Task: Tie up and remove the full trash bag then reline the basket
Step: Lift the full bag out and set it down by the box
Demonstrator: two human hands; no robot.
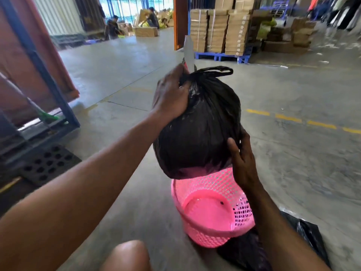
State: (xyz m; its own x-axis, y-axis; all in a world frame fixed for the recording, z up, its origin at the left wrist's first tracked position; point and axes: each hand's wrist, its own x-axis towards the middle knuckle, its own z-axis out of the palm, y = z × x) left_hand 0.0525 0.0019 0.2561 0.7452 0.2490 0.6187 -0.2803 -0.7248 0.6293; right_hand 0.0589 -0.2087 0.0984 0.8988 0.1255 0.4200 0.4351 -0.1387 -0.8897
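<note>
Well, the full black trash bag (197,130) is bulging and glossy, its neck knotted with a loop sticking out to the right, and it hangs just above the pink mesh basket (213,210), whose round bottom shows bare inside. Left hand (172,94) reaches out on a straight arm, fingers clenched around the knotted neck, while the right hand (242,161) presses flat against the bag's lower right side, fingers spread, thumb up.
</note>
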